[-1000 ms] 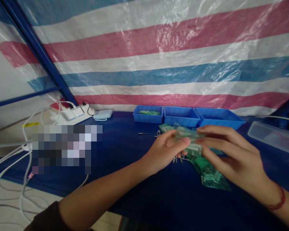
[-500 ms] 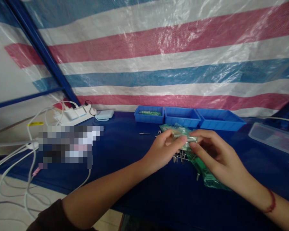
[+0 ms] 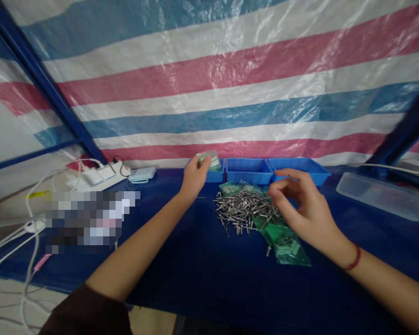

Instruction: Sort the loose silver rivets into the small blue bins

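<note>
My left hand [image 3: 193, 180] grips a small clear plastic bag [image 3: 213, 160] with metal pieces in it, thumb on top. It holds the bag over the left blue bin [image 3: 216, 177], hiding most of that bin's inside. Off to the right, my right hand [image 3: 307, 211] hovers beside a pile of thin metal rivets [image 3: 242, 209]. Its fingers are loosely curved and partly spread, with nothing seen in them. Below that hand lies a green plastic bag [image 3: 291, 253] with pieces inside, and another green bag [image 3: 230, 188] sits behind the pile.
A middle blue bin [image 3: 248, 177] and a right blue bin [image 3: 319, 176] continue the row along the striped sheet [image 3: 230, 107]. A clear plastic lid [image 3: 380, 197] lies at the right. On the left are a power strip [image 3: 101, 177], cables and a light blue case [image 3: 142, 175].
My left hand has carried the clear bag away from above the pile, leftward and back to the left bin. My right hand has let go of the bag, uncovering the rivets.
</note>
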{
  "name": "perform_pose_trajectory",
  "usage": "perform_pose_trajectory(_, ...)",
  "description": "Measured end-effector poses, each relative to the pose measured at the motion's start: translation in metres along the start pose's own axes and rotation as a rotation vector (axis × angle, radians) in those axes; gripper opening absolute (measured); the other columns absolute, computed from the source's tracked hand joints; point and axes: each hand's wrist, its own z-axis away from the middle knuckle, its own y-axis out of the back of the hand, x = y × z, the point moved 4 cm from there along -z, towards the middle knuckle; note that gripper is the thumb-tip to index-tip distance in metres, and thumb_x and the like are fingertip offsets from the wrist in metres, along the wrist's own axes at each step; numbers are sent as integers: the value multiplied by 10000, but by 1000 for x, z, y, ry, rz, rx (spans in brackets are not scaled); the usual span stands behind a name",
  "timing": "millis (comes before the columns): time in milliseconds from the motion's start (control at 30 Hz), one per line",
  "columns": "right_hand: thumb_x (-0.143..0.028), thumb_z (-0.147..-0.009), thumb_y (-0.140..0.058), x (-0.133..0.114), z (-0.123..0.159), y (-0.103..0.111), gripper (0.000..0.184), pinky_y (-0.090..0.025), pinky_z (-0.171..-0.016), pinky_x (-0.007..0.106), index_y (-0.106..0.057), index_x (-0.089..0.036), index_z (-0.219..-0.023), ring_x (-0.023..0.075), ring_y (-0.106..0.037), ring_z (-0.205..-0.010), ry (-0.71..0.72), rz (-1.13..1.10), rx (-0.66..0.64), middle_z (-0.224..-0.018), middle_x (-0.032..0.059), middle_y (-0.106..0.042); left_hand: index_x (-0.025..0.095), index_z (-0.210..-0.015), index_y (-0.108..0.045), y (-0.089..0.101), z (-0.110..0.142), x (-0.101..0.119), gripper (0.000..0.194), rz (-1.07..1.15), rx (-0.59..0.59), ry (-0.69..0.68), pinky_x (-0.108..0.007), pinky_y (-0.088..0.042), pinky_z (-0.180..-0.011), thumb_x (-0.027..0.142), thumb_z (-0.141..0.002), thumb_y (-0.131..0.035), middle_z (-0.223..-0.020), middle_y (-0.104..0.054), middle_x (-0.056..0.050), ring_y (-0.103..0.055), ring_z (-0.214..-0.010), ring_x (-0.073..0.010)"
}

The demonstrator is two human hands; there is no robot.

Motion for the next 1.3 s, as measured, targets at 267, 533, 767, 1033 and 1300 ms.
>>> perform_pose_trajectory(267,-176,-844,-515,-17,1,10,217,-449,-537,261,-463,-216,-1050,121,-552,-537,138,82,75,-633,-37,-557,146,-1308,-427,-16,-8,7,567,-362,-4,-90,-463,-277,-983,311,-799,-614,-1302,-468,-168,-348,-1229,-345)
perform_pose_trajectory(533,-173,-843,-510,-18,-3,21,150,-463,-576,265,-505,-222,-984,119,-567,-568,138,139,179,-645,-37,-563,184,-921,-643,-57,113,84,315,-404,-631,-863,-327,-395,-823,427,-905,-443,-918,-635,-38,-548,-882,-189)
perform_pose_trajectory(767,-161,-837,-507,-19,-3,22,99,-462,-575,253,-538,-215,-914,116,-570,-584,161,186,192,-658,-25,-586,153,-963,-615,-75,149,82,364,-652,-590,-1001,-387,-397,-742,483,-816,-571,-926,-639,-64,-558,-876,-240)
perform_pose_trajectory(1033,-169,-837,-509,-23,0,22,88,-474,-569,273,-544,-243,-870,129,-578,-576,211,242,214,-669,-17,-601,152,-843,-570,-73,164,81,144,-666,-436,-1110,-323,-405,-588,117,-882,-436,-757,-609,-34,-566,-688,-194)
perform_pose_trajectory(1300,-173,-832,-517,-19,-2,18,81,-466,-553,272,-548,-236,-874,134,-589,-573,193,264,198,-646,-19,-599,169,-829,-580,-71,155,76,209,-573,-498,-1073,-329,-411,-628,363,-879,-523,-787,-603,-16,-566,-764,-202)
